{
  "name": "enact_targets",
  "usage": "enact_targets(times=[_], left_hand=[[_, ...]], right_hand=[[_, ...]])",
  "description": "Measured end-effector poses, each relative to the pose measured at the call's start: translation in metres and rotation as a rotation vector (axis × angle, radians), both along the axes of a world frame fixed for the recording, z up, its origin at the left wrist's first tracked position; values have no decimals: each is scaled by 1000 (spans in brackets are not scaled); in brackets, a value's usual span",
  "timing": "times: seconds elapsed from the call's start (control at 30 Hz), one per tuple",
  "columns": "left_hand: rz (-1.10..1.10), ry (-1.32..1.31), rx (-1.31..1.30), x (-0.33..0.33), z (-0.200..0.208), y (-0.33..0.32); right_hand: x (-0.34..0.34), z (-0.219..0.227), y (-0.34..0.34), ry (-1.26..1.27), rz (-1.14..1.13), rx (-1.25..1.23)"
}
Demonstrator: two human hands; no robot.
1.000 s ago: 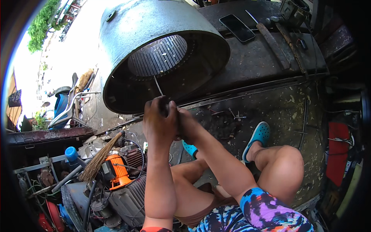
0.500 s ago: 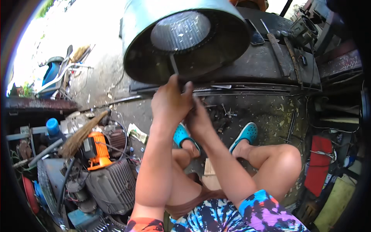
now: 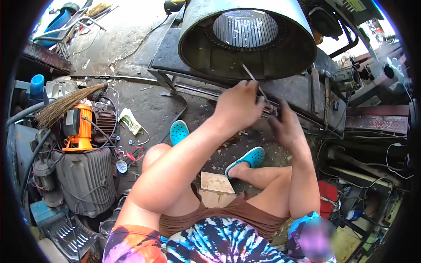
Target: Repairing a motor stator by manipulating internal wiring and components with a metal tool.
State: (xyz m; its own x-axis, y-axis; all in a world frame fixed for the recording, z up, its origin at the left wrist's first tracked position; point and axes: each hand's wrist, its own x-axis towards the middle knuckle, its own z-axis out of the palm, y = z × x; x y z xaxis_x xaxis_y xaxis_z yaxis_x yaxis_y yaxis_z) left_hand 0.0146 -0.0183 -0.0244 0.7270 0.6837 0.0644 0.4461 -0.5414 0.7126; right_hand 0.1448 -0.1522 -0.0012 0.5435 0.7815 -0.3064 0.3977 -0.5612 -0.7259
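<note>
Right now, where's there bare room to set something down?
The dark bench looks bare left of the grey drum. The concrete floor between maroon beam and bench is mostly open, bar a cable and scraps. Crowded: left, around the orange motor and broom; right, around the red panel.

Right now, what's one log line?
Left hand: gripping thin rod | Right hand: near rod's lower end, grip unclear | Metal drum: opening faces hands
</note>
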Motion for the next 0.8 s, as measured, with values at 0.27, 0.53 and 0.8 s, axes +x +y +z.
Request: enact_targets(times=[0.27, 0.53, 0.8], left_hand=[[30, -63, 42, 6, -6, 4], [25, -177, 82, 23, -11, -13], [36, -176, 63, 14, -6, -15]], right_hand=[[15, -20, -8, -3, -69, 151], [5, -43, 0, 164, -60, 315], [-14, -48, 11, 262, -89, 419]])
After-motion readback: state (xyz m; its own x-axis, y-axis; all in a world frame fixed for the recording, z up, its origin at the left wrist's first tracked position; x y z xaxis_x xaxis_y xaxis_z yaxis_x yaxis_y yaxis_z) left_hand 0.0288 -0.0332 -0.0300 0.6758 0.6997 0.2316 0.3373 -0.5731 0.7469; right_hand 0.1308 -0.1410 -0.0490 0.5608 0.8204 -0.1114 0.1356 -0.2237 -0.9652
